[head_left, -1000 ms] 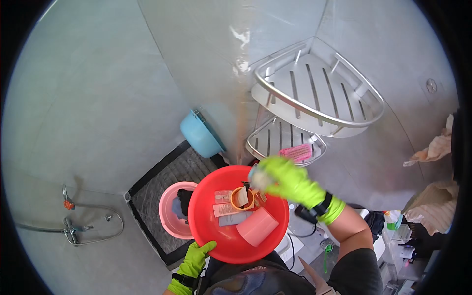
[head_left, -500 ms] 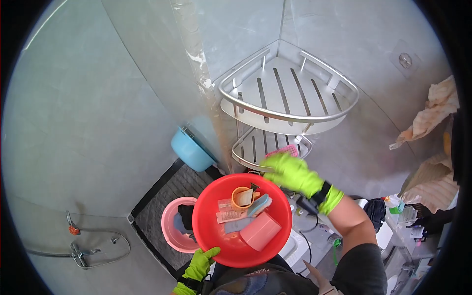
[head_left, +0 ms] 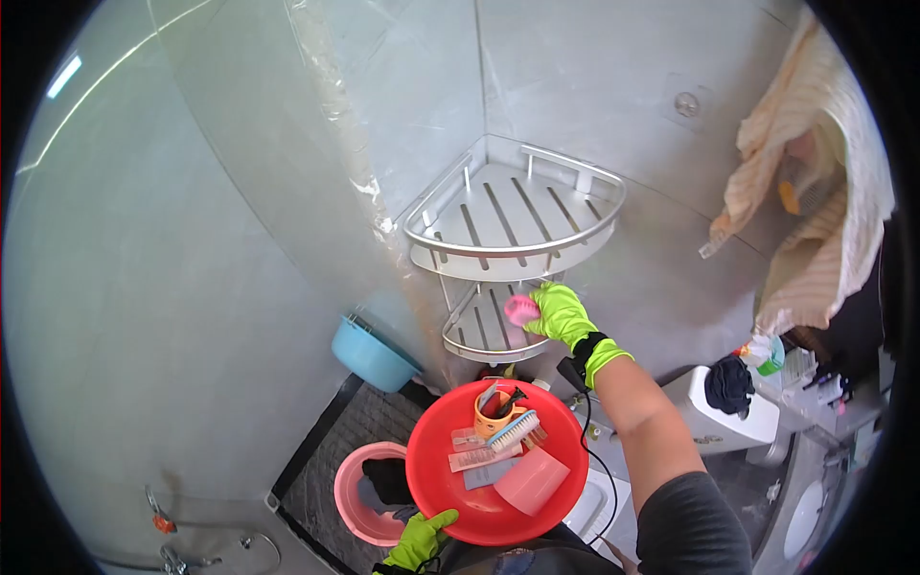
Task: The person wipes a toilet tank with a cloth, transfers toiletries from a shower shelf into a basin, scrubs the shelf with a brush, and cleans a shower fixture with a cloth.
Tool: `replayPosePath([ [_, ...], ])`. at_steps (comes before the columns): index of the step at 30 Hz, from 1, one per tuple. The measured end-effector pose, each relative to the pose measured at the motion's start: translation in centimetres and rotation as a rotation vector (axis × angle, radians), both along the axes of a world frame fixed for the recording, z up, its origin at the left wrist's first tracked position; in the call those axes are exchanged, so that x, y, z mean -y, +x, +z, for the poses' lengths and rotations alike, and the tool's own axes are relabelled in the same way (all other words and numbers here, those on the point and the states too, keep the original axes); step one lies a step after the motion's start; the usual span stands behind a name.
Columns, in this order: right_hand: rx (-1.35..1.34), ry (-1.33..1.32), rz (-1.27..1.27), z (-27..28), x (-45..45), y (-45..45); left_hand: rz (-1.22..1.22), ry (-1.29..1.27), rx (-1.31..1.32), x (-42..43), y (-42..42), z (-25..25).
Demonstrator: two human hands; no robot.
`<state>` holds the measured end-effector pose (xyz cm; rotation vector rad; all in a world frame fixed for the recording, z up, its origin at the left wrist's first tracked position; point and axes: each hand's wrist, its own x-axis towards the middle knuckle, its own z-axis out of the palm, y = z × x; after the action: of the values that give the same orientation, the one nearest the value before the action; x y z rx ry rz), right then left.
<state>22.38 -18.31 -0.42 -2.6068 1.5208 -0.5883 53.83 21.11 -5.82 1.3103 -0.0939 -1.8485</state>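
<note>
My left hand (head_left: 424, 539), in a lime-green rubber glove, grips the near-left rim of a red basin (head_left: 430, 470), thumb over the edge. In the basin lie an orange mug (head_left: 485, 423) with small items in it, a blue-backed scrub brush (head_left: 515, 431), a pink tube (head_left: 484, 457), a grey-blue flat piece (head_left: 491, 474) and a pink cup (head_left: 534, 482) on its side. My gloved right hand (head_left: 561, 314) is closed on a small pink item (head_left: 521, 310) at the lower corner shelf (head_left: 489, 328). Its exact kind is unclear.
An upper metal shelf (head_left: 517, 216) sits above in the corner. A blue basin (head_left: 374, 355) leans by the wall; a pink basin (head_left: 355, 508) holds dark cloth. Towels (head_left: 815, 268) hang at right, above a toilet tank (head_left: 747, 422). Shower fittings (head_left: 168, 537) are lower left.
My right hand has closed on the pink item at the lower shelf. The view has shifted, so the shelves appear lower and further left. The left hand keeps hold of the red basin.
</note>
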Motion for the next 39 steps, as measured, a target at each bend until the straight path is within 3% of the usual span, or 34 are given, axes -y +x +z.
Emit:
replayPosePath([
  [3, 0.541, 0.158, -0.199, 5.5, -4.9, 1.1, -0.156, 0.026, -0.004, 0.4, 1.4, -0.6],
  [4, 0.853, 0.301, -0.117, 5.5, -6.2, 0.7, -0.184, 0.011, 0.014, 0.5, 1.6, -0.5],
  [7, 1.400, 0.544, -0.113, 7.4, -14.5, -0.9, -0.307, -0.060, 0.028, 1.7, 1.4, 0.7],
  [8, 1.467, 0.593, -0.214, 8.5, -18.2, -1.6, -0.347, -0.098, 0.010, 2.1, 1.0, 1.5],
  [14, 1.546, 0.069, -0.676, 6.4, -33.8, -10.2, -0.656, -0.132, -0.013, 4.2, -2.8, 6.1],
  [15, 1.684, -0.015, -0.783, 9.1, -36.3, -10.2, -0.704, -0.121, -0.015, 4.3, -3.4, 5.8],
  [17, 1.751, 0.040, -0.812, 8.5, -41.9, -14.7, -0.819, -0.146, -0.073, 5.1, -6.3, 8.3],
  [20, 1.668, -0.206, -1.037, 9.6, -50.4, -17.8, -0.941, -0.172, -0.115, 4.6, -10.6, 10.7],
  [23, 1.601, -0.332, -1.275, 10.1, -59.6, -21.5, -1.096, -0.243, -0.104, 3.2, -17.1, 17.3],
  [24, 1.549, -0.434, -1.307, 6.5, -62.2, -22.5, -1.215, -0.343, -0.156, 4.6, -17.7, 12.5],
  [27, 1.508, -0.613, -1.521, 4.0, -72.1, -26.4, -1.290, -0.320, -0.173, 2.3, -25.5, 13.5],
  [29, 1.463, -0.886, -1.502, 0.9, -78.4, -29.5, -1.299, -0.245, -0.214, 0.2, -31.4, 13.5],
  [33, 1.408, -0.840, -1.726, 0.5, -89.8, -38.0, -1.265, -0.145, -0.250, -6.5, -44.9, 12.5],
  [36, 0.870, -0.782, -1.966, 1.2, -98.0, -49.7, -1.170, -0.155, -0.447, -12.1, -55.3, 11.5],
  [39, 0.714, -0.768, -1.721, 7.2, -101.5, -59.6, -1.104, -0.098, -0.367, -15.9, -62.8, 11.9],
])
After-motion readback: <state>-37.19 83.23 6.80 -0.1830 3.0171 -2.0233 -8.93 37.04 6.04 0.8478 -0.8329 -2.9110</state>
